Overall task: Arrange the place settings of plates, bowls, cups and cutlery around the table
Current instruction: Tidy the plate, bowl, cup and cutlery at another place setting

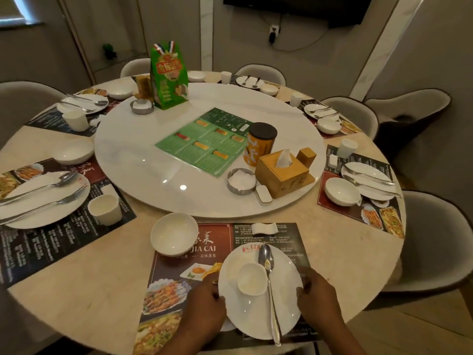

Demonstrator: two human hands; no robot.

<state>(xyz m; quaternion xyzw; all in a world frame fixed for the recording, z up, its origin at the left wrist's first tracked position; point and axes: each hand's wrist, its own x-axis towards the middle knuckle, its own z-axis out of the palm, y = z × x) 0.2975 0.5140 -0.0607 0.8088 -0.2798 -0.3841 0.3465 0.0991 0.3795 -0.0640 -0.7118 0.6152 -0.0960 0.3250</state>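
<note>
Your left hand (203,302) and right hand (317,295) grip the plate (245,313) by its rim; slide it level (spoon (268,278) and cup (252,279) sit loose) onto the placemat (179,265).

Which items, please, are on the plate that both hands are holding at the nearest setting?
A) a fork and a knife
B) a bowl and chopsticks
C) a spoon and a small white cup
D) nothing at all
C: the plate, gripped at its rim by the left hand and the right hand, carries one spoon and a small white cup, while the bowl stands apart on the placemat.
</note>
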